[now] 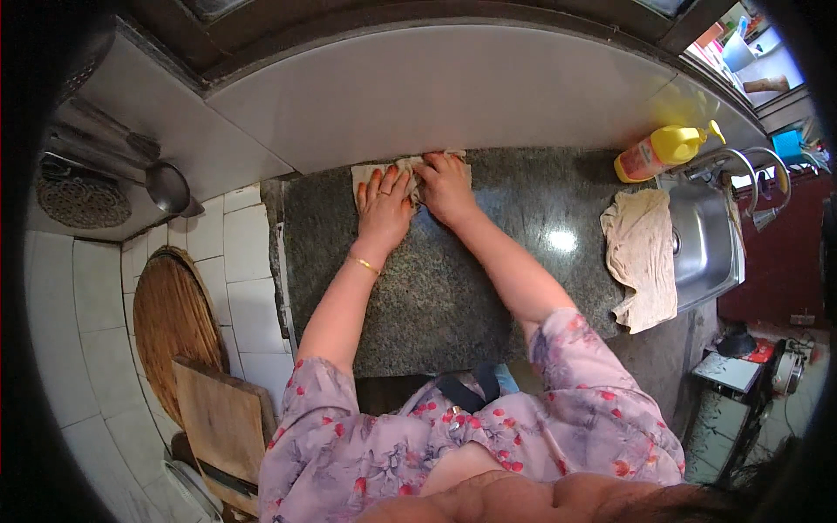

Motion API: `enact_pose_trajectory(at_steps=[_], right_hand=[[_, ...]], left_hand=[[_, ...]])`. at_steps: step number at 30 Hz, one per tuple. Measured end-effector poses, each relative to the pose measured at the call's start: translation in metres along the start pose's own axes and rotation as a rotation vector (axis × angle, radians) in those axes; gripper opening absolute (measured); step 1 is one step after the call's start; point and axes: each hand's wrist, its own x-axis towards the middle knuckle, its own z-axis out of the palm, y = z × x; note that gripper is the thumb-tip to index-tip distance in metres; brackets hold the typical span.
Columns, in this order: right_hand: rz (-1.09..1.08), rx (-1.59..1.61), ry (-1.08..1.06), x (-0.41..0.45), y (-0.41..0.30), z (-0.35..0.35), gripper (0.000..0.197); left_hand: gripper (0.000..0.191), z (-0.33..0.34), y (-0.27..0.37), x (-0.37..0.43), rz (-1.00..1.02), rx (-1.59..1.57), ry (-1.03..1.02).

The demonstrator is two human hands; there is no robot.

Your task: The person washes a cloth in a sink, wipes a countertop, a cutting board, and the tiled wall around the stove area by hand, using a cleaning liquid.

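A pale cloth (361, 175) lies on the dark granite countertop (425, 294), against the wall at the counter's back edge. My left hand (384, 208) rests flat on the cloth's left part with its fingers spread. Just to its right, my right hand (447, 189) presses on the cloth, which is bunched up between the two hands; how firmly its bent fingers grip the fabric cannot be told. A second beige cloth (641, 255) is spread at the counter's right side, beside the sink.
A steel sink (703, 242) with a curved tap (752, 173) is at right, near a yellow bottle (660, 153). Wooden boards (176, 327) (222, 425) lean at lower left. A ladle (168, 186) and other utensils hang on the left wall.
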Motion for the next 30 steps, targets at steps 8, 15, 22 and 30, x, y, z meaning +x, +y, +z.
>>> enact_pose_trajectory(at_steps=[8,15,22,30], right_hand=[[-0.116,0.153,-0.358,-0.095,-0.032,-0.053,0.034],[-0.286,0.231,-0.437,-0.054,-0.032,-0.077,0.028],[-0.712,-0.247,0.127,0.133,-0.038,-0.12,0.041],[-0.79,-0.486,0.304,0.136,-0.028,-0.072,0.047]], left_hand=[[0.031,-0.032,0.007,-0.089,0.02,-0.165,-0.152],[0.02,-0.039,-0.017,-0.088,0.125,-0.384,-0.139],[0.02,-0.145,-0.033,0.058,0.305,0.12,0.814],[0.035,-0.074,-0.062,0.088,0.172,0.161,1.113]])
